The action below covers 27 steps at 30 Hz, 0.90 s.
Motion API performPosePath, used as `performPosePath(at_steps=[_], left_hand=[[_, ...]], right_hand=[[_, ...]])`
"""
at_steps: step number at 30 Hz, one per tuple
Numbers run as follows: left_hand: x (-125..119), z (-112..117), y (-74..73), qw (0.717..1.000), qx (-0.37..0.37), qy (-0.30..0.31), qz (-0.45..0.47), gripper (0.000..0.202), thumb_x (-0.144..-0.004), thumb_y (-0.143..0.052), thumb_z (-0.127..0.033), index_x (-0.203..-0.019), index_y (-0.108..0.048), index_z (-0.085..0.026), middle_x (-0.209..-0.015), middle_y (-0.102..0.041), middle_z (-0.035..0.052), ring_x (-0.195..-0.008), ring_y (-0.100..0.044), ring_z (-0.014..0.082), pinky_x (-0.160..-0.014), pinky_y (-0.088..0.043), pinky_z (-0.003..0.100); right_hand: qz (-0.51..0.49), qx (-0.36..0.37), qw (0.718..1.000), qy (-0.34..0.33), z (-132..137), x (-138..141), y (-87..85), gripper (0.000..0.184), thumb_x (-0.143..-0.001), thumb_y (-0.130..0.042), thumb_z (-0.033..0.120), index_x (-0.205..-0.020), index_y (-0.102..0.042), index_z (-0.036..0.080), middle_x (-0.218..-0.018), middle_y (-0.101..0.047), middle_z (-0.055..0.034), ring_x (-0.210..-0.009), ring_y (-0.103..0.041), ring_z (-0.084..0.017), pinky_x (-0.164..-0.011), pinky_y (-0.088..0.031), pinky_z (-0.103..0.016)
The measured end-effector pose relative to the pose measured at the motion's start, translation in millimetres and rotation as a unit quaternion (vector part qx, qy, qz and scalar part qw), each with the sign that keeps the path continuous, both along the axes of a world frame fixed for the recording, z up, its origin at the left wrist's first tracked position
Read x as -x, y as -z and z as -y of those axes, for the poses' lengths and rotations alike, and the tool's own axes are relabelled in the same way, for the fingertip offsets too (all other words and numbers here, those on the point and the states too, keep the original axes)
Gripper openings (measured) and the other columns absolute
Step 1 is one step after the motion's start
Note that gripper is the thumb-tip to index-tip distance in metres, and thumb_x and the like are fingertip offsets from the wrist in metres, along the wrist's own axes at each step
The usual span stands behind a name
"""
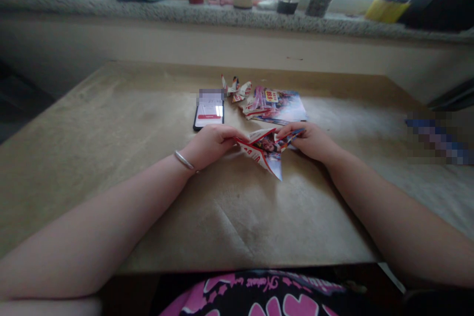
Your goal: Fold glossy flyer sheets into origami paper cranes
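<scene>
A folded piece of colourful printed paper (267, 152) lies on the table (111, 128), its point towards me. My left hand (209, 144), with a silver bangle on the wrist, pinches its left corner with closed fingers. My right hand (311, 140) grips its right corner, fingers curled over the edge. Just behind lie a stack of printed leaflets (281, 106) and two small folded paper figures (237, 90).
A phone (209, 113) with its screen lit lies left of the leaflets. A stone windowsill (222, 14) at the back holds bottles, a red cup, jars and a green folder. A blurred blue object (440, 140) lies at the table's right.
</scene>
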<state>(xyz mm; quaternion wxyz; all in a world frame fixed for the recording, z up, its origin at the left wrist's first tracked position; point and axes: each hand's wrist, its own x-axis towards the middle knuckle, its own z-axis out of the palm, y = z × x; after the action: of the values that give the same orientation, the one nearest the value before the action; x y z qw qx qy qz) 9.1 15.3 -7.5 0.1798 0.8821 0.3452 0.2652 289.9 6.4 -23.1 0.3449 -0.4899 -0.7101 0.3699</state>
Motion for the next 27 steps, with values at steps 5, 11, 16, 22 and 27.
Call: performPosePath(at_steps=[5, 11, 16, 22, 27], left_hand=[[-1, 1, 0.5, 0.999, 0.032, -0.019, 0.022, 0.025, -0.082, -0.053, -0.014, -0.094, -0.073, -0.021, -0.084, -0.074, 0.0001, -0.073, -0.067, 0.0121, -0.07, -0.05, 0.022], [-7, 5, -0.8, 0.995, 0.088, -0.011, 0.054, 0.038, -0.076, -0.052, -0.011, -0.111, -0.066, -0.017, -0.1, -0.072, 0.0034, -0.086, -0.067, 0.0147, -0.078, -0.052, 0.025], [-8, 12, -8.4, 0.991, 0.114, -0.001, 0.068, 0.05, -0.073, -0.046, -0.011, -0.122, -0.056, -0.014, -0.104, -0.068, 0.0056, -0.09, -0.065, 0.0165, -0.078, -0.052, 0.027], [-7, 10, -6.3, 0.987, 0.128, 0.026, 0.089, 0.055, -0.078, -0.052, -0.017, -0.132, -0.047, -0.017, -0.123, -0.057, 0.0083, -0.109, -0.057, 0.0201, -0.094, -0.048, 0.033], [-12, 8, 4.8, 0.966, 0.179, -0.027, 0.184, 0.055, -0.086, -0.055, -0.028, -0.137, -0.038, -0.018, -0.103, -0.059, 0.0071, -0.081, -0.063, 0.015, -0.075, -0.053, 0.029]], right_hand=[[-0.006, -0.003, 1.0, 0.011, 0, 2, 0.0, 0.022, -0.062, -0.053, 0.014, -0.076, -0.069, 0.02, -0.084, -0.074, -0.0034, -0.079, -0.068, -0.019, -0.083, -0.054, -0.038], [0.014, -0.022, 0.999, 0.023, 2, 6, 2.8, 0.017, -0.067, -0.058, 0.02, -0.081, -0.069, 0.02, -0.082, -0.073, -0.0043, -0.077, -0.068, -0.02, -0.079, -0.053, -0.038], [0.034, -0.074, 0.997, -0.002, 6, 11, 0.2, 0.017, -0.071, -0.059, 0.02, -0.085, -0.068, 0.021, -0.092, -0.072, -0.0047, -0.086, -0.067, -0.02, -0.084, -0.051, -0.037], [0.051, -0.11, 0.992, 0.011, 10, 15, -3.0, 0.014, -0.071, -0.057, 0.018, -0.082, -0.066, 0.021, -0.09, -0.071, -0.0041, -0.086, -0.065, -0.02, -0.08, -0.051, -0.034], [0.068, -0.093, 0.993, 0.038, 14, 19, -4.7, 0.013, -0.074, -0.057, 0.022, -0.086, -0.063, 0.021, -0.089, -0.07, -0.0041, -0.081, -0.064, -0.019, -0.075, -0.05, -0.032]])
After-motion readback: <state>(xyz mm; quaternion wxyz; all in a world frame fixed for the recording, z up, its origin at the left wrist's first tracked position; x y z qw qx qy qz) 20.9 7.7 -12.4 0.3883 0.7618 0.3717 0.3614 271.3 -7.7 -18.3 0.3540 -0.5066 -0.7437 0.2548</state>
